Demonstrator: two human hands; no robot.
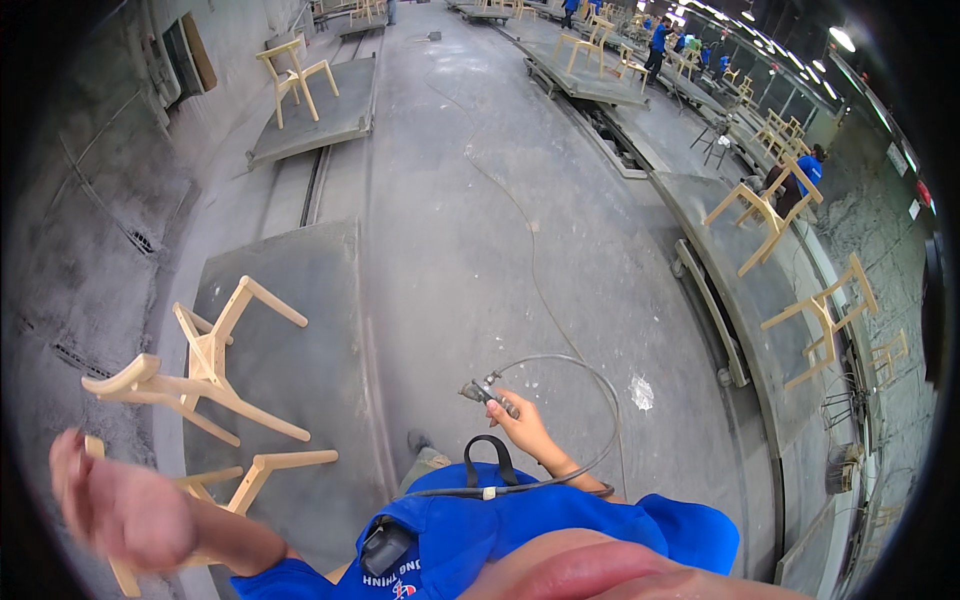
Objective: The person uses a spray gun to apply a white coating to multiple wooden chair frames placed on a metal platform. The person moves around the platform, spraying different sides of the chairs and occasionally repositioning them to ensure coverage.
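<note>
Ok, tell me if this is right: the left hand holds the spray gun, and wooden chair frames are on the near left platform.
Not quite: in the head view, the right hand holds the spray gun, not the left hand. Wooden chair frames are on the near left platform.

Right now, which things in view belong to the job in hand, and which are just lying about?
Likely in use:
metal tool in the right hand
hose joined to it
wooden chair frame near the blurred left hand

Likely not in use now:
far chair frame on the left
white patch on the floor
</note>
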